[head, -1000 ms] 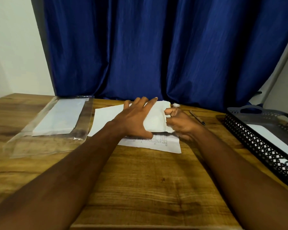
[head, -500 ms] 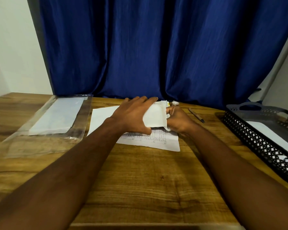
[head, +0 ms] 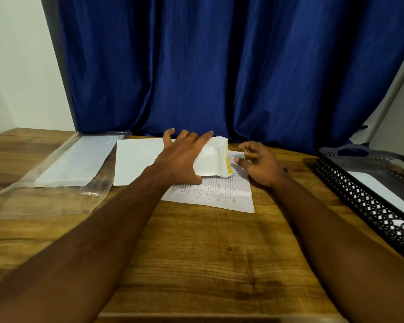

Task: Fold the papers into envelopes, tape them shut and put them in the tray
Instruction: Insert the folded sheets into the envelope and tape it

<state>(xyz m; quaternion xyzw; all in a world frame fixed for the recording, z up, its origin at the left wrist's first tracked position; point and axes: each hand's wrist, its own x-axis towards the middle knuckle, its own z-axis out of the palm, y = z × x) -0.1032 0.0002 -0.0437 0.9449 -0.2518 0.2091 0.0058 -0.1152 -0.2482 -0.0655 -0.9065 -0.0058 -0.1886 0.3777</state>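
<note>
A folded white envelope with a yellow tape strip down its right edge is tilted up off the table. My left hand holds it, fingers spread along its far side and thumb under its near edge. My right hand hovers just right of the envelope with its fingers loosely curled, holding nothing. Under both hands lies a printed sheet with a table on it. The black mesh tray stands at the right with a white paper inside.
A blank white sheet lies left of my left hand. Further left is a clear plastic sleeve with paper in it. A blue curtain hangs behind the wooden table. A pen tip shows behind my right wrist.
My right hand has let go of the envelope's right edge and drawn off to the right. My left hand has tipped the envelope up, so the yellow tape strip now shows.
</note>
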